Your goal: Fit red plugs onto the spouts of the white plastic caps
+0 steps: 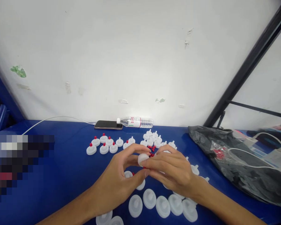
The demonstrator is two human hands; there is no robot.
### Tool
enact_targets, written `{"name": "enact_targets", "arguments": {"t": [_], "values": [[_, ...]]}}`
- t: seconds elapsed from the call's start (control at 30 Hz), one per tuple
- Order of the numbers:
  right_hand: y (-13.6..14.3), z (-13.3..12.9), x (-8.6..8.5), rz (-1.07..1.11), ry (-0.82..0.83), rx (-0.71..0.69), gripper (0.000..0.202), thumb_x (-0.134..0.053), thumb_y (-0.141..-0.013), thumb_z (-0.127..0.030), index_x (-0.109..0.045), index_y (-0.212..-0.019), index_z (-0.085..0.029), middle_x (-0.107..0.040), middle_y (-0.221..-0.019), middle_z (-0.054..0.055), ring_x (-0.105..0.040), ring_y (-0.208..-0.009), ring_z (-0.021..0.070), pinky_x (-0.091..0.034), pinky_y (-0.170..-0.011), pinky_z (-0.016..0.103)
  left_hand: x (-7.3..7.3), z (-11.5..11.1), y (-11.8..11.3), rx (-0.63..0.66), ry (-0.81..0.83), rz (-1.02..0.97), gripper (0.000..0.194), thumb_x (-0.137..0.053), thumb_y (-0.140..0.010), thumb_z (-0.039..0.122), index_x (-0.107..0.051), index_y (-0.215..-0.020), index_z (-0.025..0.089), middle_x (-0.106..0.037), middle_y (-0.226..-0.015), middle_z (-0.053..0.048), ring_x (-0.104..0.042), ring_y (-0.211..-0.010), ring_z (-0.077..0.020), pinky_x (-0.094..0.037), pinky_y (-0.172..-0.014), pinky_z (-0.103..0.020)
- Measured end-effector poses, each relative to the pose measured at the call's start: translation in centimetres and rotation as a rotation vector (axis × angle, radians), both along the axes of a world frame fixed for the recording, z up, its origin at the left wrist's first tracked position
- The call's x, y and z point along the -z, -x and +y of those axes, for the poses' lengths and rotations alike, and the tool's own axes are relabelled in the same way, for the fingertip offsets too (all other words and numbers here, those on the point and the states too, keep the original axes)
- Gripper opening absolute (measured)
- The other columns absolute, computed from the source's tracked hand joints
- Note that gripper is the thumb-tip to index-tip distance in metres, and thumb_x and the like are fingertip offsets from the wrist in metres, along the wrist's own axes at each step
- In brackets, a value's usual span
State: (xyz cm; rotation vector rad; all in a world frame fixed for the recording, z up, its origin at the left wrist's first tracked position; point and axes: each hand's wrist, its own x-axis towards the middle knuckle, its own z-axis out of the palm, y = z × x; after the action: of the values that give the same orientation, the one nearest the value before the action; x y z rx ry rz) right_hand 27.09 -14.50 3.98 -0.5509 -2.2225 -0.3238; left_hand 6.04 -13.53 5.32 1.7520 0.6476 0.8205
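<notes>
In the head view, a white plastic spout cap [142, 160] is held up between my two hands over the blue table. My left hand [121, 175] curls around it, thumb below and fingers above. The fingers of my right hand [174, 167] are closed against the same cap, and a speck of red shows at their tips. Behind the hands lie small red tips [152, 147] in a loose pile. Several white caps with red tips [104, 148] stand at the back left. More white caps without red tips [163, 206] lie in front and to the right, partly hidden by my right arm.
Along the wall lie a phone [108, 125] with a white cable and a clear plastic bottle [137, 122] on its side. A black plastic bag [224, 168] covers the right side, with a small bag of red pieces [219, 152] on it. A pixelated area fills the left edge.
</notes>
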Motion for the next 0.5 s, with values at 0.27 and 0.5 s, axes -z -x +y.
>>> {"name": "enact_targets", "arguments": {"t": [0.27, 0.5], "values": [[-0.05, -0.17, -0.50, -0.073, 0.002, 0.008, 0.015, -0.062, -0.094, -0.012, -0.067, -0.108, -0.015, -0.073, -0.098, 0.007, -0.064, -0.078, 0.0134, -0.048, -0.074, 0.032, 0.13, 0.06, -0.20, -0.025, 0.023, 0.007, 0.025, -0.068, -0.086, 0.023, -0.054, -0.106, 0.027, -0.064, -0.092, 0.003, -0.066, -0.085, -0.0143, -0.054, -0.073, -0.026], [0.02, -0.24, -0.53, -0.074, 0.004, 0.018, 0.015, -0.061, -0.093, -0.010, -0.069, -0.104, -0.015, -0.067, -0.089, 0.006, -0.059, -0.075, 0.0126, -0.045, -0.069, 0.030, 0.14, -0.02, -0.20, -0.011, 0.039, 0.000, 0.031, -0.070, -0.082, 0.019, -0.056, -0.107, 0.029, -0.065, -0.100, 0.002, -0.070, -0.091, -0.0183, -0.056, -0.066, -0.025]]}}
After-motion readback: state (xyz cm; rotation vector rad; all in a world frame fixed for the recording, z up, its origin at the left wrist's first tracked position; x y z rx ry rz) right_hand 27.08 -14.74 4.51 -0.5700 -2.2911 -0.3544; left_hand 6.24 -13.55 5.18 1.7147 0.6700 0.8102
